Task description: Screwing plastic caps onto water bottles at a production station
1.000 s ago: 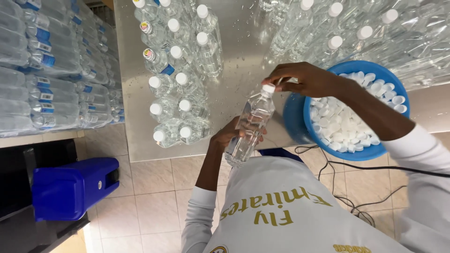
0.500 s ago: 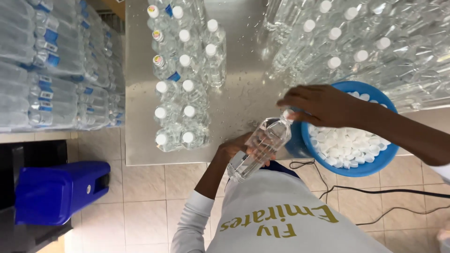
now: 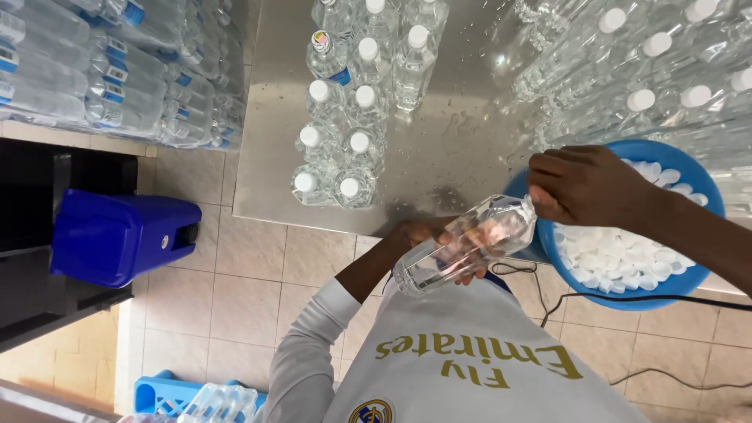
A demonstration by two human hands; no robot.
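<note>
My left hand grips a clear plastic water bottle around its body, tilted with the neck pointing up and to the right. My right hand is closed over the bottle's neck, and the cap is hidden under the fingers. Both hands hover at the near edge of a wet steel table, just left of a blue bowl filled with white caps.
A cluster of capped bottles stands on the table's left part. Many more capped bottles lie at the far right. Shrink-wrapped bottle packs are stacked left, a blue container sits below them, and black cables cross the tiled floor.
The bottle has tipped from nearly upright to lying slanted. My right hand stayed on its neck and moved right toward the blue bowl.
</note>
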